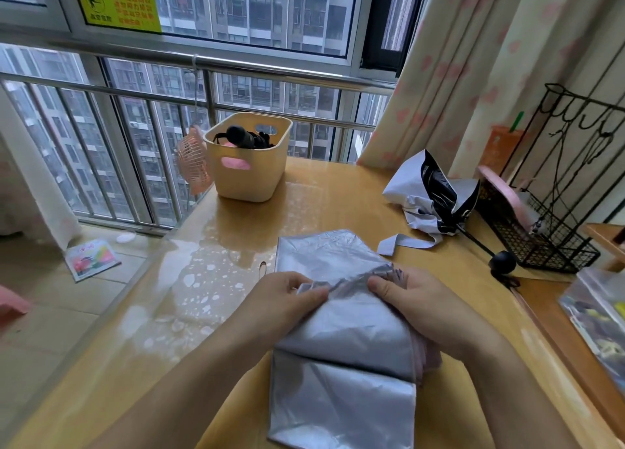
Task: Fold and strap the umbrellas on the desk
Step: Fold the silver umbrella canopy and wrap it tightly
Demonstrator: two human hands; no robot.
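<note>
Left grip (pixel 287 301), right grip (pixel 419 305), both curled.

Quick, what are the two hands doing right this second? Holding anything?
Left hand: closed, pinching a fold of the silver umbrella.
Right hand: closed, gripping the gathered folds of the same umbrella.

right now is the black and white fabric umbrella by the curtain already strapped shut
No, the black and white fabric umbrella lies crumpled on the wooden desk, its strap trailing loose.
</note>
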